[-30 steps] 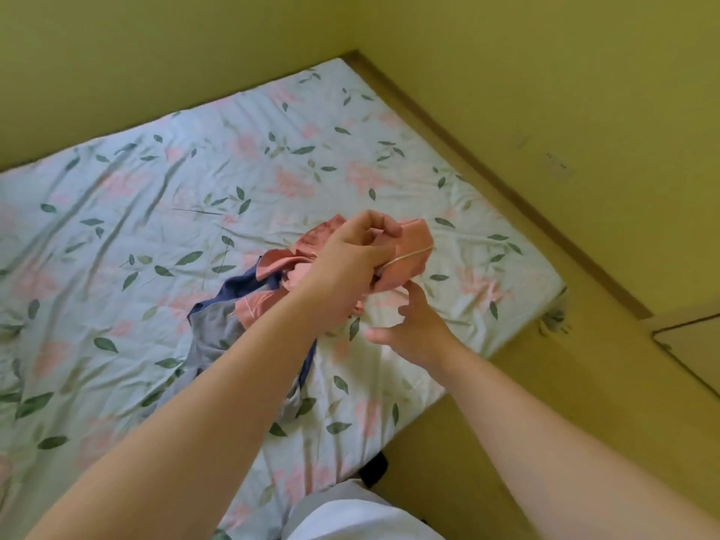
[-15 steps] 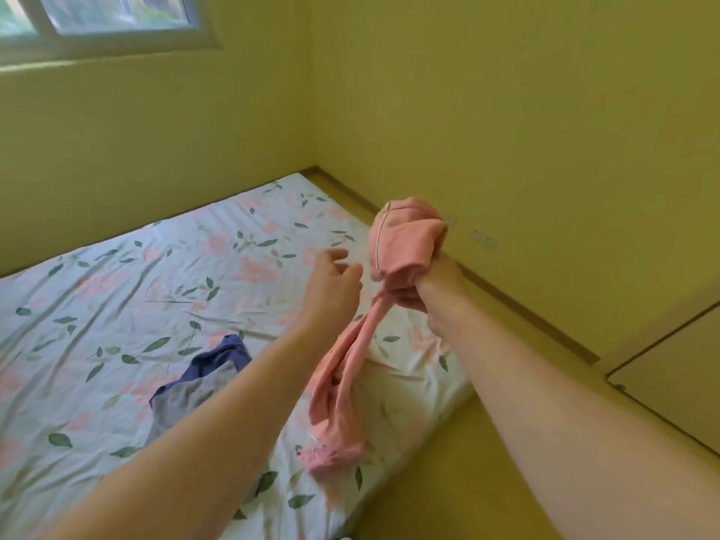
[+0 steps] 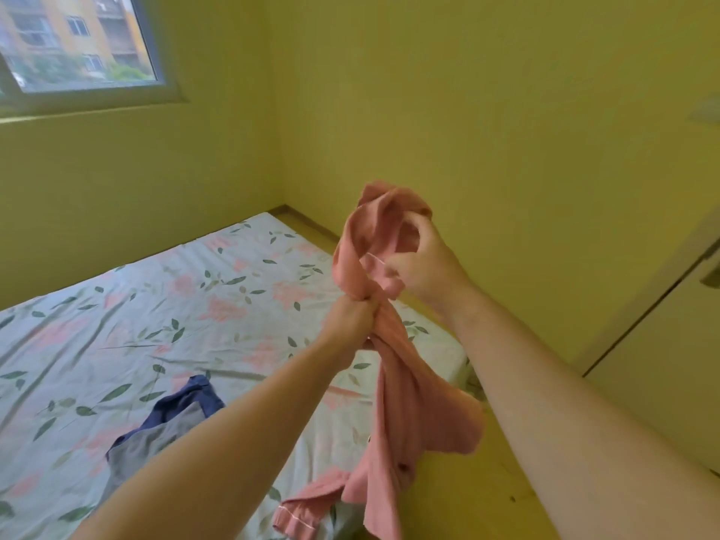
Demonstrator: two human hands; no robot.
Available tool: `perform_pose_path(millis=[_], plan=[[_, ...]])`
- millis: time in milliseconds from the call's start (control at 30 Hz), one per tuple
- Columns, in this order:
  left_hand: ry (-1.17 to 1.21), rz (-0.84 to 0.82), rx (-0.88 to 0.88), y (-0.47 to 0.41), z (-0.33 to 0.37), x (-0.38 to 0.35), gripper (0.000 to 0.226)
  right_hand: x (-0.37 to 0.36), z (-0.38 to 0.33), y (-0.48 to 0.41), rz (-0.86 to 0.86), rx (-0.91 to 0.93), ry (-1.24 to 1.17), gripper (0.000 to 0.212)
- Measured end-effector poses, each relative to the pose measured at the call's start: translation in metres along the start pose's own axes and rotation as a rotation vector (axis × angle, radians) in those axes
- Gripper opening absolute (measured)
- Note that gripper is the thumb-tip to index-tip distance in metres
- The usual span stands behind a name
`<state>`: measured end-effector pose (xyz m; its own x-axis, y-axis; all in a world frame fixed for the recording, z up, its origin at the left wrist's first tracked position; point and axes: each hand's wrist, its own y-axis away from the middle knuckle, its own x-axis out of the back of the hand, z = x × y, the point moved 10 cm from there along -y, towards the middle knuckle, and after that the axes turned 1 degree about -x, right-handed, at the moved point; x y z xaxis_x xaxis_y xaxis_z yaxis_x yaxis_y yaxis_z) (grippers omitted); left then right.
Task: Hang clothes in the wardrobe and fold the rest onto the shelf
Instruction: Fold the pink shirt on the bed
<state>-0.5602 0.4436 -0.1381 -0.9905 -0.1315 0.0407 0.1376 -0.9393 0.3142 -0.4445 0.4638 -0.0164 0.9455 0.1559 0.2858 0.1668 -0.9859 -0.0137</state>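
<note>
Pink garment (image 3: 393, 387) in both hands, unlabelled

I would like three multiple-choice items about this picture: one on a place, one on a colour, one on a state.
1. Where does the blue and grey garment lie?
A. on the bed
B. on the floor
C. on the windowsill

2. What colour is the held shirt?
A. white
B. pink
C. green

3. How is the shirt held?
A. spread flat
B. folded
C. bunched, hanging down

Key: 1 A, the blue and grey garment rests on the floral bed sheet. 2 B, the pink shirt is clearly pink. 3 C, the left hand clenches its middle, the right hand grips its top.
</note>
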Motion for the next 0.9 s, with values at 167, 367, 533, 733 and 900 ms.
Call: perform_pose_path(millis=[167,367,533,733,900], plan=[[0.275,0.016,-0.183,0.004,0.075,0.004,0.025,-0.009,0.09,0.024,-0.241,-0.222,0.421,0.076],[0.211,0.016,-0.261,0.002,0.093,0.017,0.007,0.016,0.073,0.018,-0.037,-0.14,0.454,0.031],[-0.145,-0.056,-0.338,0.007,0.083,0.023,0.022,0.027,0.016,0.013,0.159,0.003,0.428,0.045],[-0.884,-0.018,-0.316,0.013,0.032,0.03,0.029,0.027,0.012,0.005,0.264,-0.104,0.081,0.03],[-0.459,0.299,-0.627,0.066,0.017,0.048,0.016,0.002,0.023,0.001,0.193,-0.236,-0.395,0.025]])
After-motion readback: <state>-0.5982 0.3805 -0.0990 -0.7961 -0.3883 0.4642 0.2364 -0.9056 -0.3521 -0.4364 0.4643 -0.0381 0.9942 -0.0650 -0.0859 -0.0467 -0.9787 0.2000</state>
